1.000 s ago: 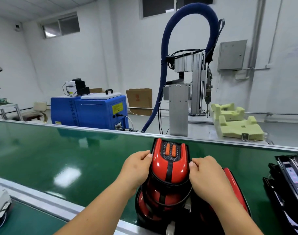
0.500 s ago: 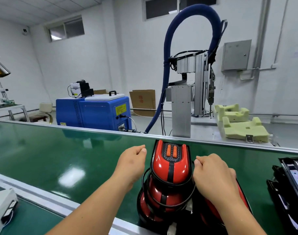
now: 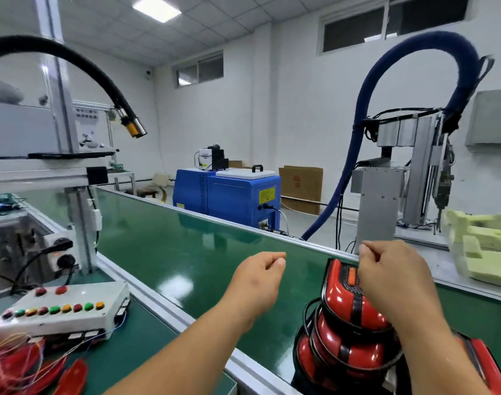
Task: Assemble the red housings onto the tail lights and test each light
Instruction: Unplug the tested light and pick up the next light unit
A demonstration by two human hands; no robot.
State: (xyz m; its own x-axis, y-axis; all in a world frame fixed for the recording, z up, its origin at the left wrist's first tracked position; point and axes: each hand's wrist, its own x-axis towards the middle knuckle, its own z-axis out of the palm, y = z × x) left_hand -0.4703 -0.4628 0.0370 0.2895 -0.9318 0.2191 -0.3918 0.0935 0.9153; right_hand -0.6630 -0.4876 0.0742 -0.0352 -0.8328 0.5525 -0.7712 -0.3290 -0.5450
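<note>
- Finds the left hand (image 3: 255,283) raised above the green belt (image 3: 172,252), curled into a loose fist and holding nothing.
- Finds the right hand (image 3: 394,283) curled the same way, with nothing visible in its grip; cannot tell contact with the light behind it from mere overlap.
- Places the stack of tail lights (image 3: 346,332) at the near edge of the belt, right of centre, directly below and behind the right hand, with the top light's right side hidden by that hand.
- Reads the top light's long axis as running away from the body, tilted up toward the far end.
- Puts the stack just beside the right hand and a clear gap to the right of the left hand; judges the right hand the nearer for any fresh grip.
- Sets the test box (image 3: 58,309), with its row of coloured buttons, well to the left on the near bench, with red pieces (image 3: 18,366) and thin wires just in front of it.
- Judges the coming move as turning on that split: lights to the right, tester to the left; favours the left hand for any reach toward the box.
- Notes another red part (image 3: 482,363) at the lower right, cut off by the frame edge.
</note>
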